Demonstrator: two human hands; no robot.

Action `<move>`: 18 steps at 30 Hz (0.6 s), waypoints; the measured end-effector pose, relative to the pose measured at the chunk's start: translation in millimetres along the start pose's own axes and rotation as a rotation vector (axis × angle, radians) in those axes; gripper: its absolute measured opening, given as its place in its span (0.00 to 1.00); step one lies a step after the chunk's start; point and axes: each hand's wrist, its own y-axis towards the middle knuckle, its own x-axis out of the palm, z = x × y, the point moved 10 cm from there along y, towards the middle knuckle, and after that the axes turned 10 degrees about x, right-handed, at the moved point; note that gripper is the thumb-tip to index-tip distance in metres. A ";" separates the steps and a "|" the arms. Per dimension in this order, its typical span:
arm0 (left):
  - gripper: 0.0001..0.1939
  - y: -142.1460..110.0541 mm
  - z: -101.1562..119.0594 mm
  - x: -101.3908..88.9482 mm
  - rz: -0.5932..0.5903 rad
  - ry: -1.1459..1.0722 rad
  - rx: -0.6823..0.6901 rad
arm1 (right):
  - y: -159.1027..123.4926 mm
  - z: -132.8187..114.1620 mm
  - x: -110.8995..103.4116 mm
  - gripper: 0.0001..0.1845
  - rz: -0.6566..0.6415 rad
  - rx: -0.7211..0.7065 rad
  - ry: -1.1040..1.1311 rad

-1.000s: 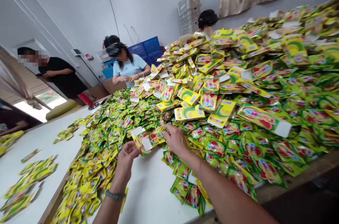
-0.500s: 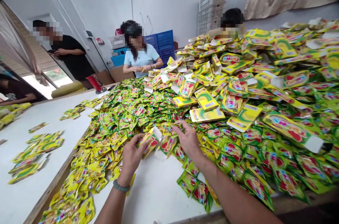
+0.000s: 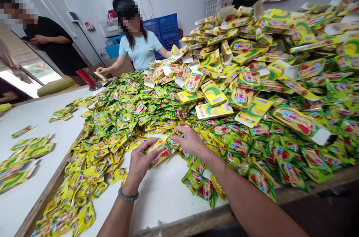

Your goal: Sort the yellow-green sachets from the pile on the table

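Note:
My left hand (image 3: 144, 160) is closed around a small yellow and green printed carton (image 3: 160, 154), fingers on top and thumb along the near side. The carton lies slantwise just above the white table. At its right end my right hand (image 3: 188, 140) has thumb and fingers pinched together on the end of the carton; the fingertips partly hide that end. Yellow sachets (image 3: 92, 168) spread to the left of my hands. Green sachets (image 3: 200, 188) lie near my right forearm.
A tall heap of open-ended cartons (image 3: 214, 93) rises at the right over green sachets. Filled-looking cartons (image 3: 26, 154) rest in rows on the left table, beyond a wooden edge strip (image 3: 53, 181). Across the table a co-worker in light blue (image 3: 140, 50) holds a carton; another person (image 3: 56, 42) stands left.
My right hand has moved in to the carton's end, and the white flap there no longer shows. The co-worker's arm has reached out to the left. The view has shifted slightly.

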 end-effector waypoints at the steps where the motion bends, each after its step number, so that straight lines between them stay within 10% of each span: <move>1: 0.21 -0.6 -1.3 5.7 -0.051 0.013 -0.015 | -0.3 -1.0 1.1 0.07 -0.009 -0.007 0.026; 6: 0.18 -6.1 -5.5 23.7 -0.222 -0.063 -0.075 | 0.2 -1.5 -6.2 0.08 0.057 0.012 0.158; 18: 0.24 -7.4 -10.5 26.5 -0.201 -0.173 -0.148 | -0.7 16.3 6.6 0.10 0.145 0.054 0.214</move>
